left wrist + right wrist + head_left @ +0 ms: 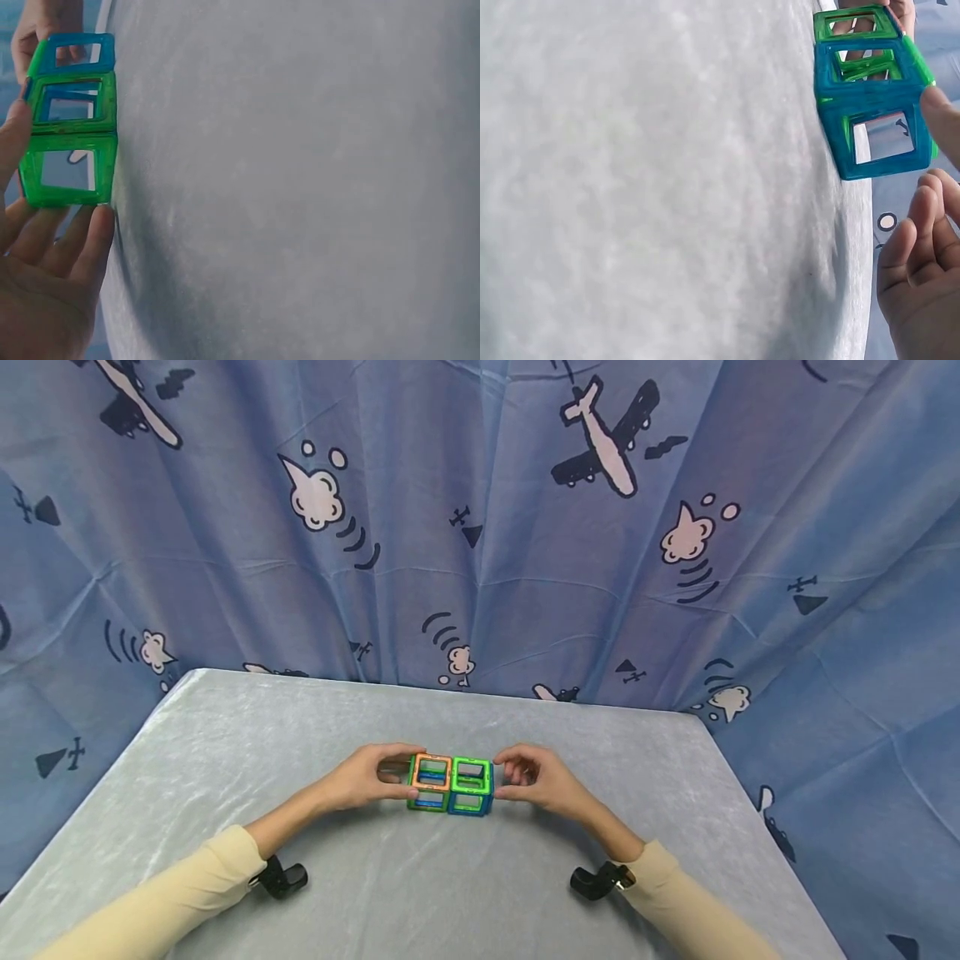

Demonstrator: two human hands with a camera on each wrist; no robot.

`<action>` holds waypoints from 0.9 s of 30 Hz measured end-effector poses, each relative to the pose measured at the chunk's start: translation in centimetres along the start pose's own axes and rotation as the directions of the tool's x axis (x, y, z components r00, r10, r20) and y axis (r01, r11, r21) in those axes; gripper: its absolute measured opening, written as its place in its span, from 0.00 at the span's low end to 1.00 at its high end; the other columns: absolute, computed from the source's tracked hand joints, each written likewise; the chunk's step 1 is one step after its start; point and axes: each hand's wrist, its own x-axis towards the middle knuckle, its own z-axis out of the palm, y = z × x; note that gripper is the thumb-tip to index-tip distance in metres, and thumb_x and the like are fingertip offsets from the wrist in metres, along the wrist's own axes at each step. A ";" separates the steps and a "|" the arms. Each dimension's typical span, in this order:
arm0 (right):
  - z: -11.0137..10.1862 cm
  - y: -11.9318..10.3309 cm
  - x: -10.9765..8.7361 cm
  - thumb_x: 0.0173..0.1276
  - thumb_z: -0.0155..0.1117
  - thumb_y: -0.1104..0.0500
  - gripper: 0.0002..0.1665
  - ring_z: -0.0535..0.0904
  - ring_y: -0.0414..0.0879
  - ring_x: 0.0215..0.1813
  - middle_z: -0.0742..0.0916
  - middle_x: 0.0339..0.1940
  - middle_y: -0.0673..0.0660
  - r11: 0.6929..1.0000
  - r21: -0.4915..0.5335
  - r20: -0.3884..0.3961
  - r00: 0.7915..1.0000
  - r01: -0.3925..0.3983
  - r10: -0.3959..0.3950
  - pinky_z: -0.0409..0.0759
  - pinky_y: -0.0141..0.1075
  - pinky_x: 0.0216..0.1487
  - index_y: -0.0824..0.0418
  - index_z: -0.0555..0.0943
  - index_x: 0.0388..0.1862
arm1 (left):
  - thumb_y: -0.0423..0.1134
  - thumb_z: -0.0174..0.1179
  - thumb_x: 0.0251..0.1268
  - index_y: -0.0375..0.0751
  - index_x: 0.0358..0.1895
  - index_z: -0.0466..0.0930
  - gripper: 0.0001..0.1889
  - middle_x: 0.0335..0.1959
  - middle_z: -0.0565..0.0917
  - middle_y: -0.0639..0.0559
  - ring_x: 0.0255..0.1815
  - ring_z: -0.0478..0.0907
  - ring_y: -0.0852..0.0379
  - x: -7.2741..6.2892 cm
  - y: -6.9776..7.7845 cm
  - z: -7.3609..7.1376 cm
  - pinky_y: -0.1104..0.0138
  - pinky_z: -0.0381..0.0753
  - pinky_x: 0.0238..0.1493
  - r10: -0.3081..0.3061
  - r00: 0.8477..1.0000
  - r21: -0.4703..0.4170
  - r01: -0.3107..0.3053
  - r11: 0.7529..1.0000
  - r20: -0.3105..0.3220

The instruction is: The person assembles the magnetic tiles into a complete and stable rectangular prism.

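Two joined cubes of open-frame magnetic tiles sit side by side on the table. The left magnetic tile cube (432, 761) has an orange top and green sides. A bright green top and blue sides mark the right magnetic tile cube (471, 763); its blue outer face (881, 169) shows in the right wrist view. My left hand (369, 778) holds the left cube, thumb at the front and index finger behind. Close at the right cube's side is my right hand (542, 782), thumb and index fingertips by its edges, other fingers loosely bent. Whether those fingertips touch is hard to tell.
A pale grey cloth covers the table (360, 877). Behind it hangs a blue curtain (420, 527) printed with airplanes and clouds. Black wrist devices (283, 878) are strapped at both of the person's wrists, below beige sleeves (172, 893).
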 end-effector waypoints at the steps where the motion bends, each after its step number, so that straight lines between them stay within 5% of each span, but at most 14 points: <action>1: 0.0 0.2 0.0 0.57 0.80 0.68 0.24 0.75 0.55 0.35 0.82 0.35 0.66 1.000 -0.003 0.007 1.000 0.000 0.000 0.75 0.31 0.33 0.67 0.83 0.53 | 0.34 0.74 0.61 0.25 0.70 0.69 0.36 0.64 0.77 0.37 0.63 0.77 0.41 0.0 0.0 0.0 0.62 0.81 0.56 0.002 1.000 -0.002 -0.002 1.000 0.002; 8: 0.2 0.6 0.0 0.58 0.80 0.65 0.26 0.78 0.51 0.38 0.83 0.39 0.60 1.000 0.014 0.043 0.999 -0.027 0.027 0.77 0.32 0.34 0.65 0.83 0.56 | 0.32 0.73 0.61 0.23 0.70 0.67 0.36 0.64 0.76 0.33 0.63 0.76 0.39 0.0 -0.2 0.1 0.62 0.80 0.56 -0.003 1.000 -0.046 0.003 0.999 0.012; 27: 0.2 0.4 -0.1 0.62 0.77 0.68 0.25 0.80 0.50 0.40 0.84 0.43 0.65 0.997 0.060 0.046 0.998 -0.056 0.053 0.79 0.33 0.37 0.69 0.81 0.58 | 0.33 0.72 0.63 0.26 0.70 0.69 0.34 0.63 0.77 0.32 0.63 0.76 0.37 0.1 -0.1 0.0 0.58 0.81 0.56 0.015 1.000 -0.033 -0.015 0.999 0.013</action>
